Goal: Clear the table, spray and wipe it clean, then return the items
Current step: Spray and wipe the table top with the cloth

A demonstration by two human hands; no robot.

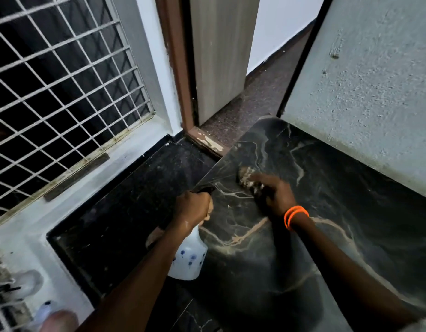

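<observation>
Two forearms reach forward over a dark marble table (pixel 327 212). The left hand (pixel 191 209) curls around the neck of a white spray bottle (pixel 189 259) hanging beside the table's left edge. Farther on, the right hand (pixel 274 195), with orange bands (pixel 295 215) at the wrist, presses a crumpled cloth (pixel 249 179) onto the tabletop.

Gleaming glossy and smooth: dark veined stone table top (pixel 327 212). Looking rough and matt: plastered wall (pixel 374 92); showing smooth white plastic: spray bottle (pixel 190 257); showing painted metal: window grille (pixel 63 92)
</observation>
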